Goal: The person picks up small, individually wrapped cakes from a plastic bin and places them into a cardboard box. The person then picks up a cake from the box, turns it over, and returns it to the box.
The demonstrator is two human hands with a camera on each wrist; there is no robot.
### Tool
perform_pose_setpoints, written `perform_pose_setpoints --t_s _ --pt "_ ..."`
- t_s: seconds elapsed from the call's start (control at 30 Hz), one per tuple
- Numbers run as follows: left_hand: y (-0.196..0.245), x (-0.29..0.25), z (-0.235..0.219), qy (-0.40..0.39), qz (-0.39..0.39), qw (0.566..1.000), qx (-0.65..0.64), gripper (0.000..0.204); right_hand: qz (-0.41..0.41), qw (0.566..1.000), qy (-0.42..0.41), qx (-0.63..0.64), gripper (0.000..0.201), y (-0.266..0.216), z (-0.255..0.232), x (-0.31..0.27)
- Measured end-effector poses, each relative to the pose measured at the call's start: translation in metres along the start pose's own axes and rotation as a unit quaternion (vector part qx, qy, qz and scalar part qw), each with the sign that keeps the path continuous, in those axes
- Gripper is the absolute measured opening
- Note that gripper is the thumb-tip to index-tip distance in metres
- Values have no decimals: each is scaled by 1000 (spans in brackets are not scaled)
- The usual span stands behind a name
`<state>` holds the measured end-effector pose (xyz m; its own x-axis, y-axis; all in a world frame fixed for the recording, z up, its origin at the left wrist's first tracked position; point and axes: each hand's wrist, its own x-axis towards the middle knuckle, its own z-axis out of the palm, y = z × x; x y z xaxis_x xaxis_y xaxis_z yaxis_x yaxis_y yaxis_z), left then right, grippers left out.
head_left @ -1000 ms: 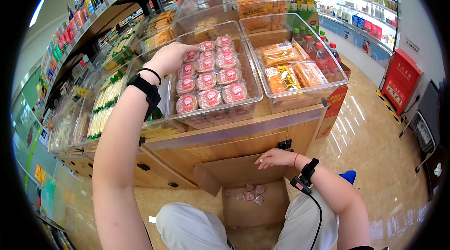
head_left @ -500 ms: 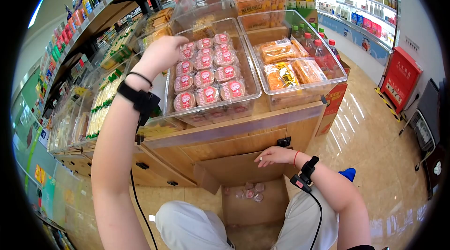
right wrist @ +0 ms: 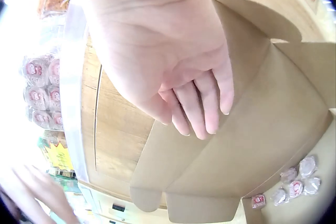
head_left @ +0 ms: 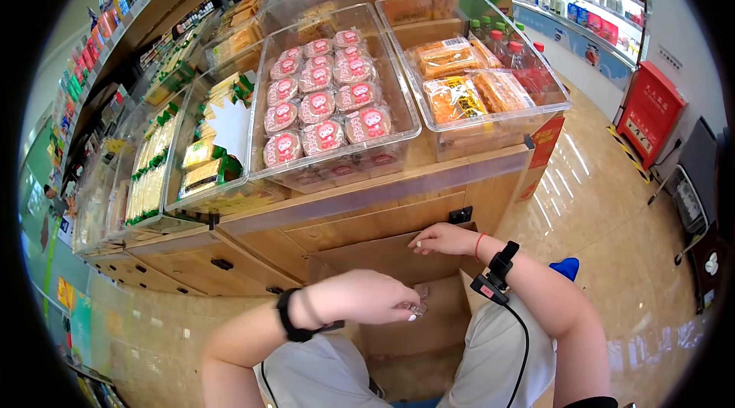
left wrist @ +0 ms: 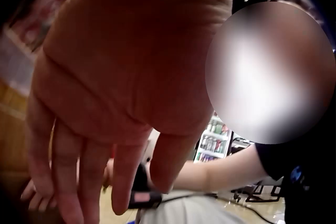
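Note:
Below the counter, my left hand (head_left: pixel 364 297) hangs over an opened cardboard box (head_left: pixel 417 347), fingers pointing down into it. In the left wrist view that hand (left wrist: pixel 121 87) has its fingers extended and nothing shows in its palm. Small round wrapped cakes (right wrist: pixel 296 187) with pink labels lie on the box floor, partly hidden by the left hand in the head view. My right hand (head_left: pixel 445 239) is at the box's raised flap with relaxed fingers; its palm (right wrist: pixel 163 50) is bare. Rows of similar wrapped cakes (head_left: pixel 318 108) fill a clear bin (head_left: pixel 409 132) on the counter.
Right of it stands a clear bin (head_left: pixel 498 119) of orange-wrapped bread (head_left: pixel 459 98). Green-trimmed sandwich packs (head_left: pixel 153 167) fill bins to the left. The wooden counter front (head_left: pixel 367 228) rises behind the box. Bottles (head_left: pixel 517 56) and a red cabinet (head_left: pixel 651 113) stand right.
My left hand has come down from beside the bin of round cakes to over the cardboard box. The right hand stays at the flap. The head view has tilted slightly down.

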<state>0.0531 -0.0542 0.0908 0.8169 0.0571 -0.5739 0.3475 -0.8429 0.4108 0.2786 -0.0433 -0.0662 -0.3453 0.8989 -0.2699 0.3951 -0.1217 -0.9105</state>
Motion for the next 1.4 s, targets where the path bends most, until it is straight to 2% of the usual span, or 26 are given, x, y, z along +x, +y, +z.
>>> perform_pose_setpoints --t_s 0.03,0.1,0.2,0.27,0.3,0.4,0.47,0.57,0.67,0.77,0.87,0.97,1.07,1.17,1.27,1.37,1.4 --pt "-24 26 27 1 0 1000 -4 35 -2 1000 6 5 35 1 0 0" --pt "-66 78 78 -57 -47 997 25 42 -9 1000 20 17 35 4 0 2" --pt "-138 137 169 66 61 988 124 36 -31 999 35 14 34 14 0 8" --pt "-199 195 237 62 -10 998 31 44 -33 998 44 5 33 10 0 7" --pt "-215 216 258 79 -63 995 -14 45 -33 998 47 1 33 7 0 8" --pt "-192 231 241 40 -158 987 -16 46 -55 996 67 -21 32 7 1 10" --pt "-232 278 301 123 -231 965 -31 50 -60 995 72 -16 32 8 0 10" --pt "-198 266 303 154 -297 941 -52 54 -65 994 81 -16 33 5 1 10" --pt "-186 267 335 220 -276 934 59 61 -62 994 86 -6 33 5 0 9" --pt "-185 269 344 194 -277 941 -23 68 -50 996 78 1 31 4 -1 12" --pt "-192 267 347 219 -241 945 -24 71 -45 996 72 8 30 4 -2 13" --pt "-197 269 336 185 -221 958 2 74 -45 997 66 8 30 3 -2 12" --pt "-198 277 337 187 -247 946 94 66 -29 997 71 31 32 0 -1 10" --pt "-206 285 343 199 -238 950 34 61 -23 996 71 42 32 0 -1 11" --pt "-196 285 352 219 -261 930 134 46 -21 996 68 46 32 1 -2 10" --pt "-175 277 365 246 -231 937 89 37 -26 996 64 48 31 4 -2 11" --pt "-171 271 369 256 -219 933 127 37 -29 996 64 48 30 5 -2 12"
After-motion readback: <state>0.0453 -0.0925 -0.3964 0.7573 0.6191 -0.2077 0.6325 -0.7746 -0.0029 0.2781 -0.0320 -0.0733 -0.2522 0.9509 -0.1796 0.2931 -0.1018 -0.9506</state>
